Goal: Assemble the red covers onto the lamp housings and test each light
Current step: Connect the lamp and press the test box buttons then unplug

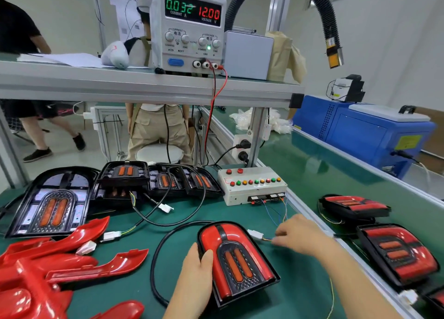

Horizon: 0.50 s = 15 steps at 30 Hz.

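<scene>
A lamp with its red cover fitted (236, 261) lies on the green mat in front of me. My left hand (195, 273) grips its left edge. My right hand (299, 233) pinches the thin coloured wires beside the lamp's white connector (255, 234). A bare black housing (51, 203) lies at the left, with several more housings (163, 179) stacked behind. Loose red covers (55, 263) are piled at the near left. Finished red lamps (398, 254) rest on the conveyor at the right.
A white test box with coloured buttons (252, 185) stands behind the lamp. The power supply (189, 28) on the shelf reads 0.032 A and 12.00 V. Black cables loop across the mat. A blue machine (362, 129) sits beyond the conveyor. People stand behind the bench.
</scene>
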Available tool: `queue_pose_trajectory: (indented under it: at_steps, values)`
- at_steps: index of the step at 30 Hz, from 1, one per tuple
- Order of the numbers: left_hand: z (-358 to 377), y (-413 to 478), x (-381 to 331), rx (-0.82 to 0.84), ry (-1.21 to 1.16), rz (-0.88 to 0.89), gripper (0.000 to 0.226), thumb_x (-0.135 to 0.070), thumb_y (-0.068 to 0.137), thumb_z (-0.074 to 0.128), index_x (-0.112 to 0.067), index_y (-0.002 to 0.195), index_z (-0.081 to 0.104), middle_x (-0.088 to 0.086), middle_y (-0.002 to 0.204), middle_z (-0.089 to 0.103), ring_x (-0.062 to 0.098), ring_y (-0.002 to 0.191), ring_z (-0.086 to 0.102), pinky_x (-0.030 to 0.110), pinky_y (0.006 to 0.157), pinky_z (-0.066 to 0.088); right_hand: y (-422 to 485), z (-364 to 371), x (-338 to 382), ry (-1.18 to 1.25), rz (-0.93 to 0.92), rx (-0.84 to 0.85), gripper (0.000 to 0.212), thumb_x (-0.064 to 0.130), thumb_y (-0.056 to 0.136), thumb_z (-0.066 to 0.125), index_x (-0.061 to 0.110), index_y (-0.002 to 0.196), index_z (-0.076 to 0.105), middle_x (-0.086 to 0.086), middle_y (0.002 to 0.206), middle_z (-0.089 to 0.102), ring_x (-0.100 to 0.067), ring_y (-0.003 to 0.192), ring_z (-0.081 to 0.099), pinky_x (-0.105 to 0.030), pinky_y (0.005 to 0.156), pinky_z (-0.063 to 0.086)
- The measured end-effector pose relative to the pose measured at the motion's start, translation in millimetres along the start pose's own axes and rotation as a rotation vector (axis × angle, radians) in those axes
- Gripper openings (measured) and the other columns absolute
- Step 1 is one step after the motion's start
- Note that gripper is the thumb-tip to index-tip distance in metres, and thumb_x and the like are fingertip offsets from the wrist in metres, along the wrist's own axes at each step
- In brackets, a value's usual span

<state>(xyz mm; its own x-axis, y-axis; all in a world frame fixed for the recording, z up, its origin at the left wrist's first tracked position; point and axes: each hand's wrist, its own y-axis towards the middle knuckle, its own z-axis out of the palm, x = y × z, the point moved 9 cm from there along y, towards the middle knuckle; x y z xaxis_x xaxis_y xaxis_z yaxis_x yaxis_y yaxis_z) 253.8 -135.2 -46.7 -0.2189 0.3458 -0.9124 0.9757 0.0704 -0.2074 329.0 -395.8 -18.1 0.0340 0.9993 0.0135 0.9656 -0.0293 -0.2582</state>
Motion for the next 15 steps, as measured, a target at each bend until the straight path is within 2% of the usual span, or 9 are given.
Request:
queue_pose_trajectory:
  at_steps: [2,4,7,9,11,13,15]
  values:
    - [-6,0,-12,-0.028,0.304,0.093,0.047,-0.042,0.101,0.033,-0.019,0.142,0.035,0.003,0.133,0.041,0.020,0.118,0.049,0.032,0.100,0.038,-10,5,6,-0.095,-0.012,-0.137,0.039,0.061,0.088,0.050,0.037,0.115,0.065,0.008,0.116,0.061,-0.017,0.124,0.037,-0.034,0.100,0.030]
    - [-16,0,-34,-0.137,0.640,0.188,0.043,-0.046,0.100,0.032,-0.023,0.136,0.038,-0.002,0.120,0.038,0.019,0.112,0.049,0.032,0.091,0.042,-17,3,12,-0.062,-0.028,-0.288,0.035,0.059,0.090,0.047,0.040,0.113,0.066,0.014,0.112,0.063,-0.015,0.121,0.038,-0.033,0.099,0.026]
    - [-7,6,-81,-0.267,0.855,0.403,0.039,-0.048,0.099,0.032,-0.028,0.130,0.047,-0.005,0.119,0.043,0.017,0.112,0.042,0.030,0.089,0.040,-24,-4,10,0.080,-0.035,-0.474,0.026,0.052,0.094,0.049,0.040,0.104,0.070,0.016,0.099,0.065,-0.014,0.115,0.042,-0.030,0.098,0.024]
    - [20,22,-107,-0.199,0.888,0.538,0.039,-0.046,0.100,0.031,-0.029,0.128,0.051,-0.006,0.122,0.048,0.019,0.115,0.039,0.031,0.091,0.037,-33,-14,8,0.181,-0.062,-0.628,0.015,0.042,0.090,0.061,0.035,0.091,0.075,0.014,0.084,0.066,-0.019,0.106,0.049,-0.033,0.095,0.030]
    - [54,40,-119,-0.045,0.979,0.603,0.039,-0.042,0.101,0.030,-0.027,0.129,0.053,-0.004,0.129,0.051,0.022,0.123,0.036,0.035,0.098,0.034,-42,-23,7,0.274,-0.088,-0.764,0.004,0.029,0.080,0.076,0.027,0.077,0.077,0.009,0.069,0.064,-0.026,0.091,0.057,-0.041,0.086,0.039]
    - [79,55,-117,0.098,1.078,0.594,0.037,-0.036,0.102,0.029,-0.024,0.132,0.049,-0.001,0.136,0.050,0.025,0.135,0.027,0.042,0.110,0.023,-50,-27,11,0.292,-0.134,-0.853,0.008,0.022,0.071,0.083,0.024,0.070,0.075,0.009,0.061,0.060,-0.029,0.080,0.060,-0.044,0.077,0.046]
    - [93,66,-113,0.192,1.160,0.558,0.031,-0.027,0.102,0.032,-0.021,0.127,0.050,0.001,0.133,0.052,0.027,0.139,0.021,0.052,0.115,0.008,-55,-29,14,0.304,-0.181,-0.896,0.007,0.023,0.071,0.081,0.024,0.070,0.074,0.012,0.061,0.058,-0.028,0.077,0.060,-0.042,0.075,0.046]
